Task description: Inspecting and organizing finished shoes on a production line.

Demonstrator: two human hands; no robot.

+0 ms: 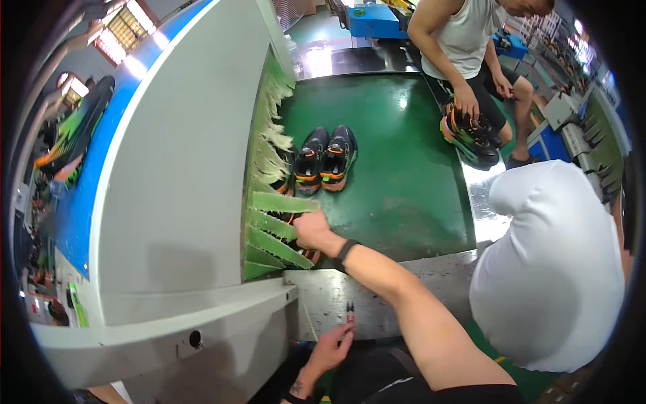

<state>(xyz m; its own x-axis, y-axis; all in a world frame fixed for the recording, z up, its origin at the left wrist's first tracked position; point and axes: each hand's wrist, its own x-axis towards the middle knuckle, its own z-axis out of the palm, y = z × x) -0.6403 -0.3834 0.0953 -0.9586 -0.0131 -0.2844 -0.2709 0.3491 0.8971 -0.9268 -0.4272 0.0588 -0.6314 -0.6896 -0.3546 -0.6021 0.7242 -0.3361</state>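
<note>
Two black-and-orange sneakers [326, 158] sit side by side on the green conveyor belt [397, 182], just beyond the green curtain strips [272, 222] at the machine's [175, 188] mouth. Right hand [311, 231] reaches into those strips — fingers curled at a shoe [306, 254] half hidden under them, grip not clear. Left hand [330, 350], near the belt's steel front edge, pinches a small red-handled tool [350, 311]. Across the belt from the strips, another person's hand [464, 104] rests on a second pair [470, 135].
</note>
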